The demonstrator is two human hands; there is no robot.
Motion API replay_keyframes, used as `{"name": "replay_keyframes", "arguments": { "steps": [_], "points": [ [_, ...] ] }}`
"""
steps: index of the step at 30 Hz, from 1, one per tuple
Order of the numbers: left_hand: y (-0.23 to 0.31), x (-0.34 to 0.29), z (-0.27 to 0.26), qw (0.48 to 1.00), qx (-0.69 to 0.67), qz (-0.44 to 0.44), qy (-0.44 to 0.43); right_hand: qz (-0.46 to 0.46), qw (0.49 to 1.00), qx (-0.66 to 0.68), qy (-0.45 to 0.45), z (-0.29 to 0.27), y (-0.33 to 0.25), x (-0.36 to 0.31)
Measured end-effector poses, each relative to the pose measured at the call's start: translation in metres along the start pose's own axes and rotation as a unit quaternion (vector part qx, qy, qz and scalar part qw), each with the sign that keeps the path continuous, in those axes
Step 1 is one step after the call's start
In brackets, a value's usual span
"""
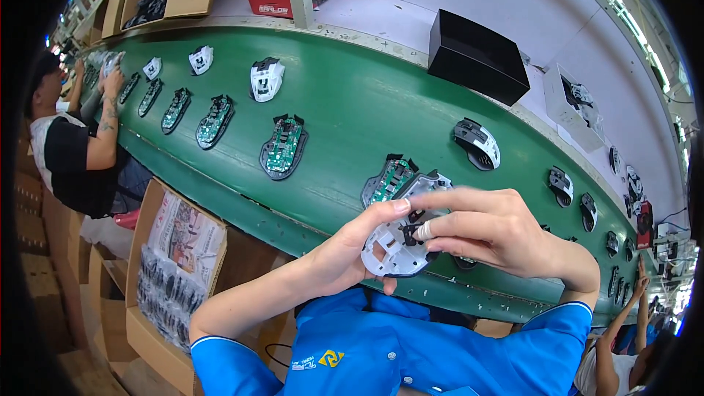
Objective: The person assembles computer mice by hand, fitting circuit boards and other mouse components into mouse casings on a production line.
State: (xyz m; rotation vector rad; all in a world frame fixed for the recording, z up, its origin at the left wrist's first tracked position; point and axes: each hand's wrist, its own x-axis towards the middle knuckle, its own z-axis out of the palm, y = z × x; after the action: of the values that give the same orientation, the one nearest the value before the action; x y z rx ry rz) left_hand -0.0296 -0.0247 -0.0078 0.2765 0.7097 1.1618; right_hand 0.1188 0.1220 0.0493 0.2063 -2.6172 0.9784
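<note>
My left hand (343, 248) is closed around the edge of a white computer mouse top shell (391, 262), its hollow inside facing up. The thumb lies along the far rim. Over the shell my right hand (506, 229) is bent, its fingers pinched at a small black plastic part (412, 235) inside the shell. White tape wraps one of its fingertips. What exactly sits between those fingers is partly hidden. Just beyond the shell, a black mouse base with a green circuit board (389, 180) lies on the green belt, partly covered by the shell.
Along the green conveyor (352, 77) lie more mouse bases (284, 148) and white top shells (265, 79) leftward, and assembled mice (477, 144) rightward. A black box (477, 59) stands at the far edge. An open carton (136, 301) sits lower left. A co-worker (77, 143) works at left.
</note>
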Motion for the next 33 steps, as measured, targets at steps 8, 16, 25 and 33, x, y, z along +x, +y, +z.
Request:
{"name": "replay_keyframes", "arguments": {
  "steps": [8,16,25,33],
  "points": [
    [0.002,-0.005,0.001,0.996,0.058,-0.019,-0.060,-0.004,0.994,-0.085,-0.062,-0.010,-0.003,0.003],
    [0.015,-0.015,0.009,0.973,0.230,0.029,-0.007,-0.093,0.974,-0.191,-0.083,-0.023,-0.004,0.013],
    [0.013,-0.009,-0.001,0.964,0.254,0.075,-0.007,-0.115,0.946,-0.272,-0.134,-0.018,-0.018,0.018],
    [0.015,-0.011,0.006,0.975,0.202,0.092,0.027,0.007,0.965,-0.235,-0.113,-0.014,-0.024,0.018]
  ]
}}
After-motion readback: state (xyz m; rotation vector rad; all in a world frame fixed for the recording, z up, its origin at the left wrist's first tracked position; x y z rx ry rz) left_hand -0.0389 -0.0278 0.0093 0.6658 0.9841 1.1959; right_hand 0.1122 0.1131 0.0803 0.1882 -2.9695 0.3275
